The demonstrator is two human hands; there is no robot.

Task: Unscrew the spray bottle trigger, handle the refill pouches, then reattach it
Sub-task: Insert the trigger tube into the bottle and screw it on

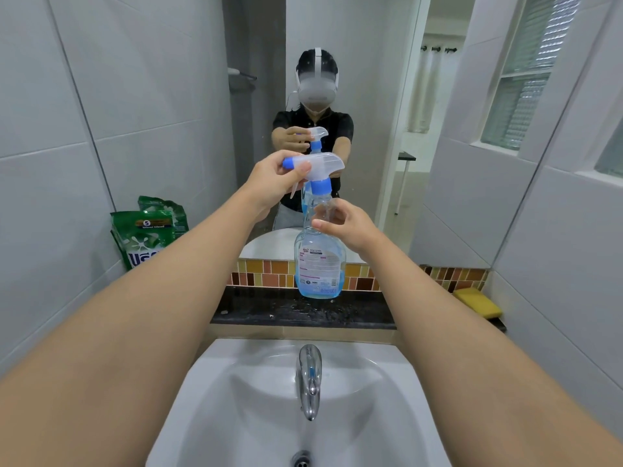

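1. Spray bottle stands upright on dark ledge behind sink, w/ a little blue liquid at bottom; trigger sits on neck.
2. Your left hand pinches trigger head near blue nozzle; your right hand wraps loosely round bottle neck, fingers curled.
3. Green refill pouches lean on left wall; yellow sponge at far right.
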